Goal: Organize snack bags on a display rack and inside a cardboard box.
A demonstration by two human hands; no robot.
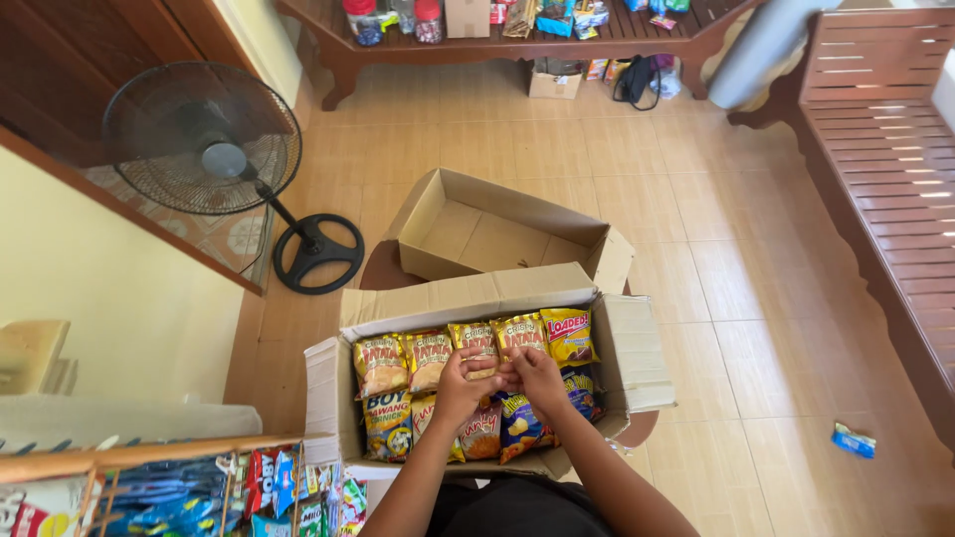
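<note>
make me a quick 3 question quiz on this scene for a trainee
1. True or false: the open box that both hands reach into holds snack bags.
2. Which stands on the floor at the left? A) a fan B) a ladder C) a bucket
3. What lies just beyond the full box?

Key:
1. True; the left hand and right hand meet over the bags.
2. A, the fan.
3. An empty cardboard box.
</note>
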